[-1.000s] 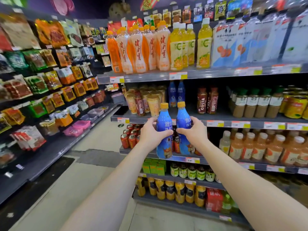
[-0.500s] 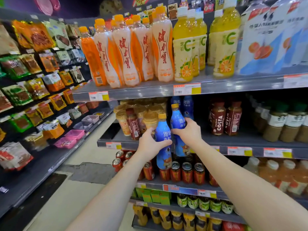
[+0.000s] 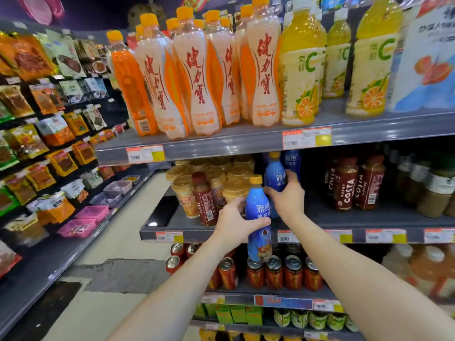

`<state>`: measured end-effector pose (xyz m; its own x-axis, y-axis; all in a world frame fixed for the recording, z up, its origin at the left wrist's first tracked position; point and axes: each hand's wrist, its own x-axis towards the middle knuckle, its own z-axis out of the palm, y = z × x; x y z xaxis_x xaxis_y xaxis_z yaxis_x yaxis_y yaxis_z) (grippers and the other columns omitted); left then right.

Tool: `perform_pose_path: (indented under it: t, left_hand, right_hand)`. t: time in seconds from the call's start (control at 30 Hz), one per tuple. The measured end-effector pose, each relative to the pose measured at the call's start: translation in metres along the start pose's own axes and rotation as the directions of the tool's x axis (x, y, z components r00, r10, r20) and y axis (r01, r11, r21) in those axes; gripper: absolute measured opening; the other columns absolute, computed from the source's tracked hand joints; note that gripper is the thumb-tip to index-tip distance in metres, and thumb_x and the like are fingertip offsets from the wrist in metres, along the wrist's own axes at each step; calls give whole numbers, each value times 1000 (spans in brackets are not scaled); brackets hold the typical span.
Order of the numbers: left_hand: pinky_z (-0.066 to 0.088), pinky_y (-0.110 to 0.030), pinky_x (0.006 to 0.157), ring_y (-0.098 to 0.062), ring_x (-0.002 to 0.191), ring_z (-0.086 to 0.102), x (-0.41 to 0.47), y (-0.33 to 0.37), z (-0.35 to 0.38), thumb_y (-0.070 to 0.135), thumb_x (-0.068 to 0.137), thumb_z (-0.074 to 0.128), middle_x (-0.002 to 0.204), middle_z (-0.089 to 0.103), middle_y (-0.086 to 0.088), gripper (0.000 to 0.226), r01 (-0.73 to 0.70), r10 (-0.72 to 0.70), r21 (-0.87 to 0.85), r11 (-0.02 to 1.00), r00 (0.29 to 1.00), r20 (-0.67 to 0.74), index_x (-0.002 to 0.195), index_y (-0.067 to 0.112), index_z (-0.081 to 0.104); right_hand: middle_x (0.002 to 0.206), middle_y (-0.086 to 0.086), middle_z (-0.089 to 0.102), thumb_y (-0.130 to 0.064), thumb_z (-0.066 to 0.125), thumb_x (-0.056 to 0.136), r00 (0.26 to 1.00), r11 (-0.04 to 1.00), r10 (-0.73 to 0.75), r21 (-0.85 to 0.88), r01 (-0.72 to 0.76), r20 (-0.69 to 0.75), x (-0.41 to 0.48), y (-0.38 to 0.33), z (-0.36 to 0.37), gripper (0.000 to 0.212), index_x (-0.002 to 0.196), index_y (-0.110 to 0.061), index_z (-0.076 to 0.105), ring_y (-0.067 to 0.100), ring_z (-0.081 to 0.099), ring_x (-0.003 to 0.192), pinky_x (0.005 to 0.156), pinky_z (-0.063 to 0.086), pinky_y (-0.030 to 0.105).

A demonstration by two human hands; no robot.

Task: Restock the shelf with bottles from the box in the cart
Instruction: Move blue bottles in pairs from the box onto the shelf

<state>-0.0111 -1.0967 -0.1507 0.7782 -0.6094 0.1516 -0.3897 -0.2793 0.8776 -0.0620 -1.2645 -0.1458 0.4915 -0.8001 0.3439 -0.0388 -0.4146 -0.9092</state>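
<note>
Two bare hands are shown, the left hand (image 3: 232, 226) and the right hand (image 3: 288, 199), each joined to a bare forearm. The left forearm (image 3: 172, 291) and the right forearm (image 3: 357, 274) are seen uncovered as far as the lower edge of the view. Both are smooth and slender. Nail detail on the fingers (image 3: 235, 205) cannot be made out.

A shop's drinks aisle: above the left hand (image 3: 234, 225), rows of drink bottles (image 3: 197, 77) stand on an upper shelf (image 3: 221, 143) fronted with price tags (image 3: 306, 137); far left of it hang snack packets (image 3: 32, 57).
</note>
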Motion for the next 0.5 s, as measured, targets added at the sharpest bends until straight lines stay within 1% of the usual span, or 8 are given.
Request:
perform_pose_path:
  t: [0.1,0.17,0.2,0.23,0.3,0.37,0.5]
  left_hand:
    - [59,-37,95,-3,109,68,7,-5,-1,55,53,94,120,72,10,91,-18,18,-7,1000,1000,24,131,23,60]
    - [59,-37,95,-3,108,69,10,-5,-3,54,52,94,118,72,10,84,-24,24,1,1000,999,31,125,27,61]
    - [59,-35,94,-2,105,69,12,-5,-4,51,53,95,116,73,11,78,-26,26,-2,1000,999,36,120,27,61]
    - [59,-33,92,0,103,70,14,-5,-5,46,55,97,114,74,12,76,-31,31,-10,999,999,41,120,24,63]
    - [59,-26,88,2,101,70,16,-6,-6,34,59,99,113,74,11,77,-39,40,-27,999,997,61,126,20,63]
    - [58,-21,84,1,102,70,17,-6,-8,27,61,100,115,73,8,79,-36,41,-52,998,995,88,130,18,62]
    - [59,-28,89,-2,104,71,16,-6,-12,26,63,99,113,75,8,73,-36,44,-76,996,993,105,126,20,64]
  right_hand:
    - [121,5,67,-28,83,76,1000,1000,-17,-26,18,6,5,6,7,71,137,-18,48,23,64,106,84,42,22]
    - [125,6,66,-34,82,78,1000,997,-14,-78,14,-1,8,10,9,76,142,-19,44,26,63,110,85,42,23]
    - [126,6,66,-37,81,78,1000,995,-14,-101,13,-12,8,12,10,78,143,-21,42,27,63,110,86,45,25]
    - [125,7,66,-39,80,77,1000,993,-15,-116,12,-23,10,14,12,80,144,-22,41,29,64,110,88,48,29]
    - [124,8,66,-41,79,77,999,991,-11,-136,7,-31,13,16,15,80,145,-23,39,32,64,109,90,52,37]
    - [122,9,67,-41,78,78,1000,983,10,-182,-14,-20,19,17,17,78,143,-22,40,34,64,108,90,52,41]
    - [115,9,68,-40,81,76,996,974,85,-209,-83,0,35,19,20,67,130,-18,47,33,65,104,86,52,38]
